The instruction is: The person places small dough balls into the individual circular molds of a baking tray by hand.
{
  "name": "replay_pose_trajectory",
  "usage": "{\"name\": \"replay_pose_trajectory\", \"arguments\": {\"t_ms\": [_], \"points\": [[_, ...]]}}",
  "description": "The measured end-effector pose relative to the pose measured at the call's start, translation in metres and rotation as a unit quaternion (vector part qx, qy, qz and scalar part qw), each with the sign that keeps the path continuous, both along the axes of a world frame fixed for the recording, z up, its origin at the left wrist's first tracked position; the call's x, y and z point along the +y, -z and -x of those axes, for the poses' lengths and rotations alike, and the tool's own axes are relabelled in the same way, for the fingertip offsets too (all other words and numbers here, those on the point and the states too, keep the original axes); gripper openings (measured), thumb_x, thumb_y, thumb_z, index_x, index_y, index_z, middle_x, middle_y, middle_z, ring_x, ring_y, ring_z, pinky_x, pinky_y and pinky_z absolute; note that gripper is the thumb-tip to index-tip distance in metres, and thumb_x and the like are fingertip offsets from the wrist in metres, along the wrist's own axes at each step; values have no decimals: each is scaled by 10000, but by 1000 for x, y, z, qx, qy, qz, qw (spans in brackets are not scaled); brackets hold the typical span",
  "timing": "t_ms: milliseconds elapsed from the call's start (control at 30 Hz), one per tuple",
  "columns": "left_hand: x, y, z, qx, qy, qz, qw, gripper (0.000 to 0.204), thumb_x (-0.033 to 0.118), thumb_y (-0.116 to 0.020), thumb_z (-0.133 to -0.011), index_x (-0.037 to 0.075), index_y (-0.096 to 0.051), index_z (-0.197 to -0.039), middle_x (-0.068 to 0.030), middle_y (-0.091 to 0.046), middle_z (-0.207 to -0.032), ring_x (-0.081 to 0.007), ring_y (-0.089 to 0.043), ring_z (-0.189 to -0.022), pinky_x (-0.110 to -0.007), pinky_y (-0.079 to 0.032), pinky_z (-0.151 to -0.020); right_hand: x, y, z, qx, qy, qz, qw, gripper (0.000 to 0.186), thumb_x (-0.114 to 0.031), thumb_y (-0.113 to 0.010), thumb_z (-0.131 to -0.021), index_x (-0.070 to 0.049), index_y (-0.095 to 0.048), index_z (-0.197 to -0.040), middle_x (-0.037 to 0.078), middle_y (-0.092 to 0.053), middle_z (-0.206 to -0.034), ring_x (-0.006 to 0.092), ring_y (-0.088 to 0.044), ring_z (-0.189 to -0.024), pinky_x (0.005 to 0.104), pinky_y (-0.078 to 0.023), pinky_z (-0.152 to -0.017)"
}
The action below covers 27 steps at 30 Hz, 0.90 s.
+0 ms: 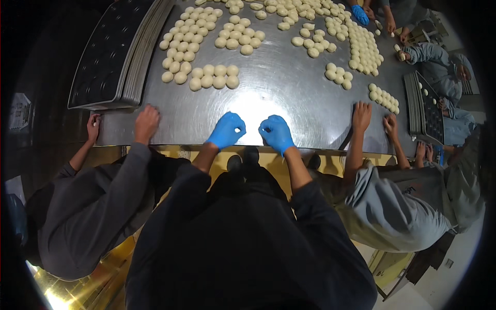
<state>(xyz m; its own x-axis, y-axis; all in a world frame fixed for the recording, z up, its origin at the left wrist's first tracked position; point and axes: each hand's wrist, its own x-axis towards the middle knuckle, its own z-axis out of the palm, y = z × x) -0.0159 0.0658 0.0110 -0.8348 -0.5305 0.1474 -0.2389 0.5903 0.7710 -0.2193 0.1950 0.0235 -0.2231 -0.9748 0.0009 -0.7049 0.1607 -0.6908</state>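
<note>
My left hand point(228, 130), in a blue glove, rests near the front edge of the steel table point(289, 98). Its fingers curl inward, and thumb and forefinger form a ring with a pale spot showing through. My right hand point(276, 133), also gloved in blue, mirrors it a short gap away, fingers curled and a small dark opening by the thumb. Whatever lies under or inside either hand is hidden. Nearest beyond my left hand sit two rows of round, pale dough balls point(219, 82). A smaller dough group point(338, 75) lies farther right.
Stacked dark baking trays point(106, 57) stand at the left, and another stack point(424, 106) at the right. More dough balls point(189, 33) cover the far table. Co-workers' bare hands point(147, 124) work close on my left, others point(362, 116) on my right. People also work along the far right side.
</note>
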Motion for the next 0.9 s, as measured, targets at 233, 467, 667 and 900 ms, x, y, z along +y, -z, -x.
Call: {"name": "replay_pose_trajectory", "arguments": {"t_ms": [233, 467, 667, 900], "points": [[-28, 18, -31, 135, -324, -249, 903, 211, 115, -733, -870, 22, -708, -1058, -66, -706, -1016, -155, -642, -933, -303, -509, -884, -1, -40, 17, -11, 5, -47, 999, 259, -170, -723, -718, -66, -713, -954, 130, -683, -1010, 334, -625, -1011, 405, -526, -883], [-25, 22, -49, 122, -331, -239, 905, 164, 125, -713, -880, 1, -717, -986, -84, -716, -1011, -161, -659, -928, -306, -508, -886, -27, -41, -9, 9, -49, -106, 993, 284, -162, -708, -813, -106, -720, -1090, 173, -640, -1070, 334, -628, -1008, 410, -521, -902], [-25, 19, -48, 122, -298, -187, 928, 149, 120, -711, -872, -11, -705, -944, -85, -706, -967, -166, -649, -901, -310, -510, -870, -75, -39, -64, 52, -185, -89, 977, 407, -202, -689, -844, -149, -625, -1243, 183, -624, -1102, 362, -602, -1049, 422, -505, -922], [-22, 26, -40, 133, -288, -13, 948, 61, 67, -718, -819, 27, -681, -845, -128, -694, -909, -277, -660, -863, -382, -502, -859, -118, -59, -34, -224, 392, 164, 877, 334, -190, -694, -834, -43, -646, -1130, 179, -593, -1101, 327, -618, -1000, 420, -502, -852]]}}
